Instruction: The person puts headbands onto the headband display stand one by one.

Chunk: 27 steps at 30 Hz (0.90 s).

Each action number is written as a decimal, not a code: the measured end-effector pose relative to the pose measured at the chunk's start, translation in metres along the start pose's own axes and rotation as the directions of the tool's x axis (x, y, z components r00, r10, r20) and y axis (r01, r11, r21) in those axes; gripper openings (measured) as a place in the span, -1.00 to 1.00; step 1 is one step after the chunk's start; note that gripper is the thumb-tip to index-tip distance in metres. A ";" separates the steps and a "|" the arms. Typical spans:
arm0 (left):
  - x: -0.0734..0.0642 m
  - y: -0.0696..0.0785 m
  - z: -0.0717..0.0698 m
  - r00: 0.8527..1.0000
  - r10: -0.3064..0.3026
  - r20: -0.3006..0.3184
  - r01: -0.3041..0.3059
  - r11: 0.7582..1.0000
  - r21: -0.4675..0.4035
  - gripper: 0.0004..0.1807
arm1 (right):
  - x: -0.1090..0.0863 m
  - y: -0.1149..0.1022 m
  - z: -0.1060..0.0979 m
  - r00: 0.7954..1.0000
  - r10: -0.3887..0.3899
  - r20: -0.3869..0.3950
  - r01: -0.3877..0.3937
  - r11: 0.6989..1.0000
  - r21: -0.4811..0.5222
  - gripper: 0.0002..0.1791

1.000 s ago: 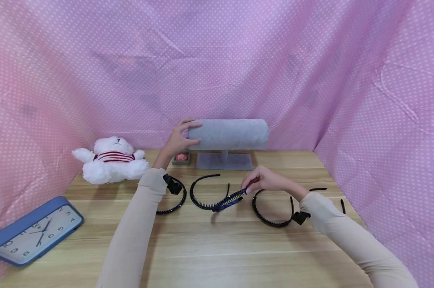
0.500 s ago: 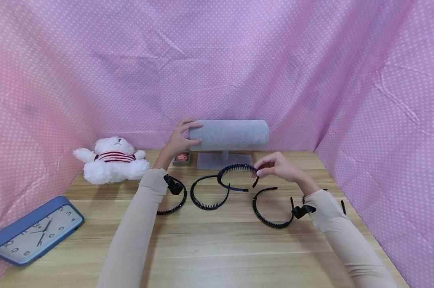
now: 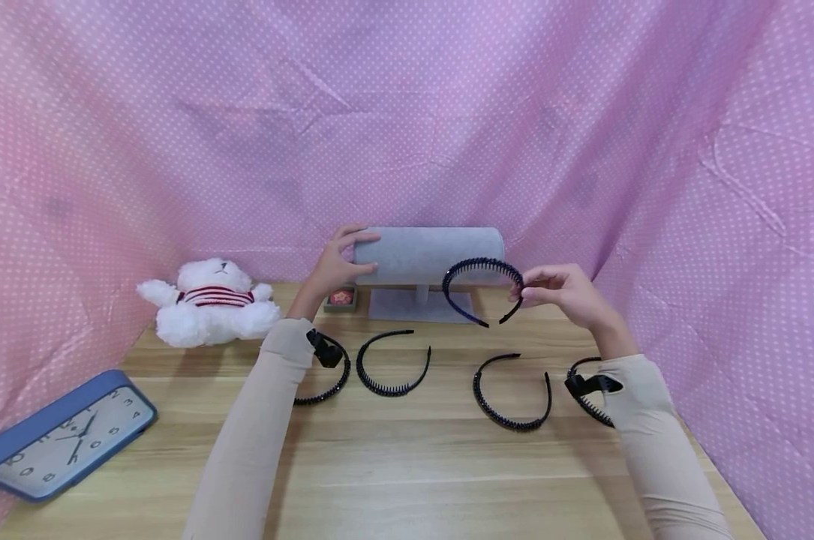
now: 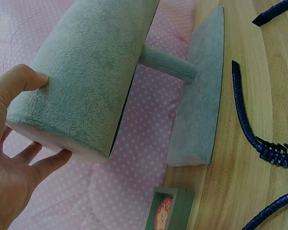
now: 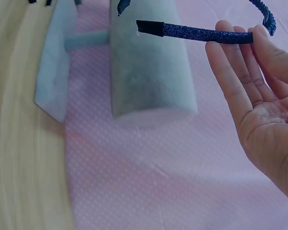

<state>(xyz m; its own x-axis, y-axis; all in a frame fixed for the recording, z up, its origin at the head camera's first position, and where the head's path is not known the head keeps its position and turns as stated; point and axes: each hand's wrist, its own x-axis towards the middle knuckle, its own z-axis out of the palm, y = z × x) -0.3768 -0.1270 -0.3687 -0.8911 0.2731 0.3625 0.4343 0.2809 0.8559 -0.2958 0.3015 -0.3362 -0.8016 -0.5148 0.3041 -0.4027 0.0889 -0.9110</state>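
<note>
From where I stand, everything gathers about the grey velvet display stand [image 3: 416, 253], a horizontal roll on a post and flat base at the far side of the wooden table [image 3: 407, 480]. The person's left hand [image 3: 332, 262] grips the left end of its roll, thumb on the padded side and fingers spread against the end. The right hand [image 3: 569, 291], just beyond the stand's right end, pinches one arm of a dark toothed headband [image 3: 481, 262] between thumb and fingers. That headband is held up in front of the roll's right end, its two tips pointing down; I can't tell whether it touches the velvet. Four more headbands [image 3: 388, 391] lie on the table in front of the stand, two toward its left and two toward its right, the outermost ones partly covered by the beige sleeves [image 3: 244, 442]. Beside the stand's base on the left sits a small green box [image 3: 340, 304]; farther left is a white plush bear [image 3: 211, 319] in a striped top, and a blue clock [image 3: 72, 435] lies well to its front left. A pink polka-dot curtain [image 3: 407, 112] hangs behind it.
</note>
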 end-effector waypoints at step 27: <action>0.000 -0.005 -0.001 1.000 0.006 0.007 -0.007 1.000 0.031 -0.43 | -0.027 -0.001 -0.046 0.949 0.039 -0.314 -0.008 0.995 0.097 -0.86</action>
<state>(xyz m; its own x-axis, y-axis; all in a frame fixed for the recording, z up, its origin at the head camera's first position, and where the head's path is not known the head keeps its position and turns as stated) -0.3794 -0.1294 -0.3720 -0.8874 0.2813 0.3653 0.4440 0.3074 0.8417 -0.2938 0.3542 -0.3305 -0.9147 -0.2175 0.3406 -0.3510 0.0098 -0.9363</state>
